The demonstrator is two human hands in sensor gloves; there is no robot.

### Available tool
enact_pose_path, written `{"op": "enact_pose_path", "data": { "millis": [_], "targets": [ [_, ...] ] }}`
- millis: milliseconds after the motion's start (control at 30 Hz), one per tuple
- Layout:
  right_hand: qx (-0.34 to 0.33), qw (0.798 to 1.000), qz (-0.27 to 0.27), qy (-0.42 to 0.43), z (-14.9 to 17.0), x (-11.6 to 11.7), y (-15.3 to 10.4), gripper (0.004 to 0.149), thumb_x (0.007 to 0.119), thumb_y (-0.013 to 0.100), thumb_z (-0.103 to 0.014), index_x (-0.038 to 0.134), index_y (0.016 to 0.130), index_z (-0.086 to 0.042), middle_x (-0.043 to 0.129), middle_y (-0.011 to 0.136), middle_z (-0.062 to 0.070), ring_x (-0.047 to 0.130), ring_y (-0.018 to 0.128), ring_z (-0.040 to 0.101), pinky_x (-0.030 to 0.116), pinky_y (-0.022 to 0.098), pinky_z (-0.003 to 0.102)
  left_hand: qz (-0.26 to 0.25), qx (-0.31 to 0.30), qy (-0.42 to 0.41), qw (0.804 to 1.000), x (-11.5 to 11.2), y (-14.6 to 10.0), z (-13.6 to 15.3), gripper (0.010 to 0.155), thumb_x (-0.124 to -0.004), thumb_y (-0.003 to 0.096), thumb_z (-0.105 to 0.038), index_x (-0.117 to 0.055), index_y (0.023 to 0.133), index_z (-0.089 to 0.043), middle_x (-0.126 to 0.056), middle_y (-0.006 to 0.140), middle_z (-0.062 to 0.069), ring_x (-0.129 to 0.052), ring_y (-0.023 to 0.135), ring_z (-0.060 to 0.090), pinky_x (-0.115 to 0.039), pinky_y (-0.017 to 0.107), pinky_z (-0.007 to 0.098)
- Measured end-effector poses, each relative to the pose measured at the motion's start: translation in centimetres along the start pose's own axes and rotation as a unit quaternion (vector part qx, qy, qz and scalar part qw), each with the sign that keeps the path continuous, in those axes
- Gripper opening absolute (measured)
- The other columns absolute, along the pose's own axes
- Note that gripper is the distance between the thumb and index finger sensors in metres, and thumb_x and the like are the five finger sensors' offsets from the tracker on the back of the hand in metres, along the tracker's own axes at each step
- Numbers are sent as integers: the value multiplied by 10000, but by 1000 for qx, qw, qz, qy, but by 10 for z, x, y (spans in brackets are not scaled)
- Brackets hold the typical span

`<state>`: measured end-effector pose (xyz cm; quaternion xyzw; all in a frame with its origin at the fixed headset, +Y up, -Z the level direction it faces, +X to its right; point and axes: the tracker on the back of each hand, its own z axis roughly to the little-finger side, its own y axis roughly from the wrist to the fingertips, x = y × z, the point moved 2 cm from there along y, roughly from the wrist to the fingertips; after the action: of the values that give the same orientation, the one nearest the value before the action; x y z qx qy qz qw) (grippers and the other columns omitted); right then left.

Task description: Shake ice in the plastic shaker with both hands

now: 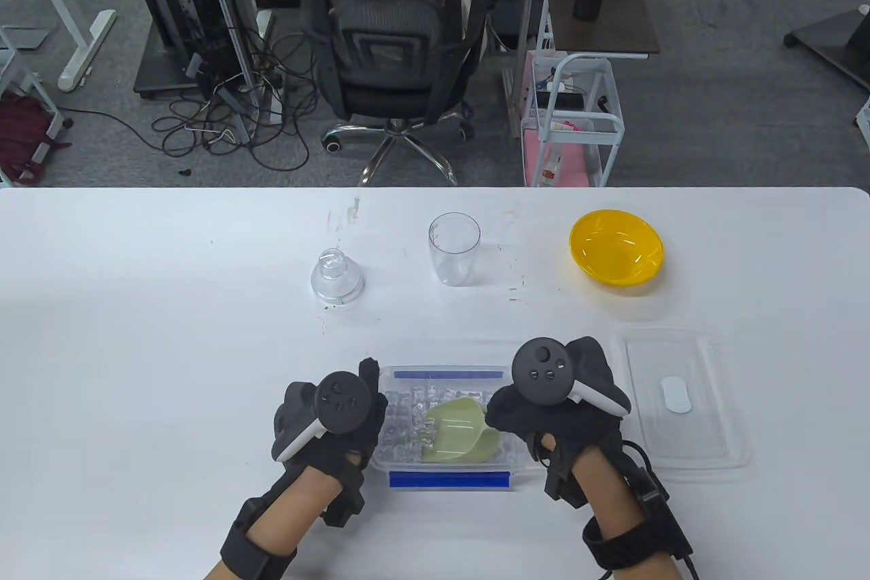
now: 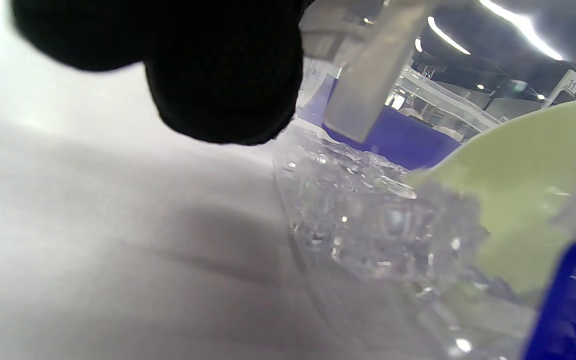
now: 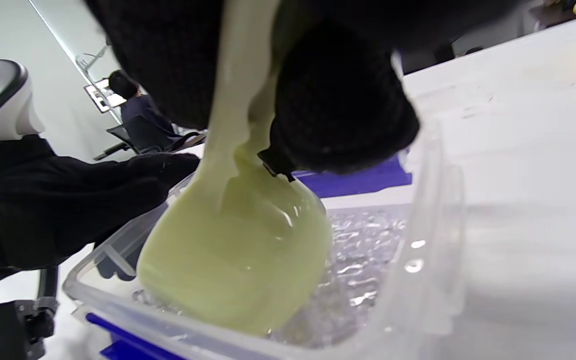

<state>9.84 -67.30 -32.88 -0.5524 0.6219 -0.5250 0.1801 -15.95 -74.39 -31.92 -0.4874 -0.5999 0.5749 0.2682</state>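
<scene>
The white table (image 1: pixel 170 335) stood in front of an office floor with a mesh chair (image 1: pixel 391 56), loose cables and a small cart. Your right hand (image 1: pixel 554 403) curled its fingers round the handle of the pale green scoop (image 1: pixel 457 434), whose bowl dipped into the ice (image 1: pixel 408 413) inside the clear box (image 1: pixel 448 478) with blue clips on its long sides. Your left hand (image 1: pixel 333 413) lay against the box's left wall, fingers fairly straight along it; whether it truly gripped the wall I could not tell. The ice looked like small clear cubes heaped across the bottom. The plastic shaker cup (image 1: pixel 454 258) stood upright and see-through towards the far edge of the table, well apart from your hands, with its clear domed shaker cap (image 1: pixel 336 277) set down to its left. A yellow bowl (image 1: pixel 616 251) sat to the cup's right, and the box's flat lid (image 1: pixel 683 396) lay just beside your right hand.
</scene>
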Motion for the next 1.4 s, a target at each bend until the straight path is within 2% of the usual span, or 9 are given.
{"op": "enact_pose_path", "data": {
  "millis": [300,400,800,900,1033,1167,1400],
  "targets": [
    [-11,997,-11,70,22,8,10,494,830,437,-329,966,784,-5,1020,371,224,873,37,236,721,-66,268,0,1,1,1000,1,0,1,633,-550,568,-325,-411,1098,-9,-933,605,217,-975,295,222,-847,220,338],
    [-40,994,0,98,28,6,13,481,851,423,-319,976,773,-14,1017,361,220,880,62,245,731,-46,277,1,1,2,1000,1,0,1,632,-549,569,-327,-408,1099,-12,-934,602,216,-974,292,221,-847,219,337],
    [-49,974,-18,222,65,9,15,474,865,422,-321,974,771,-19,1014,360,213,886,71,240,739,-40,274,5,1,-3,1000,1,0,2,633,-548,569,-329,-406,1098,-11,-934,599,212,-974,288,218,-847,216,336],
    [-59,969,-21,239,65,13,17,474,860,429,-324,969,776,-20,1013,361,214,888,70,233,741,-42,267,4,1,-2,1000,1,0,1,633,-547,568,-330,-407,1097,-14,-936,597,208,-975,286,215,-848,215,333],
    [-64,977,-38,201,52,17,19,476,863,425,-326,972,773,-19,1017,364,202,889,70,233,743,-41,267,6,1,-4,1000,1,0,2,633,-547,569,-330,-403,1096,-10,-937,588,206,-974,278,213,-847,209,333],
    [-84,973,-42,212,45,23,24,478,861,426,-329,958,779,-22,1017,368,194,894,70,222,749,-44,256,7,1,-4,1000,1,0,2,633,-546,569,-331,-403,1096,-10,-940,580,200,-974,269,207,-848,203,330],
    [-67,955,-52,283,70,21,20,476,865,429,-325,969,768,-9,1017,354,201,890,57,222,743,-52,253,8,1,-5,1000,1,0,2,634,-546,568,-332,-403,1094,-9,-941,576,198,-974,266,206,-848,201,329]
  ]
}}
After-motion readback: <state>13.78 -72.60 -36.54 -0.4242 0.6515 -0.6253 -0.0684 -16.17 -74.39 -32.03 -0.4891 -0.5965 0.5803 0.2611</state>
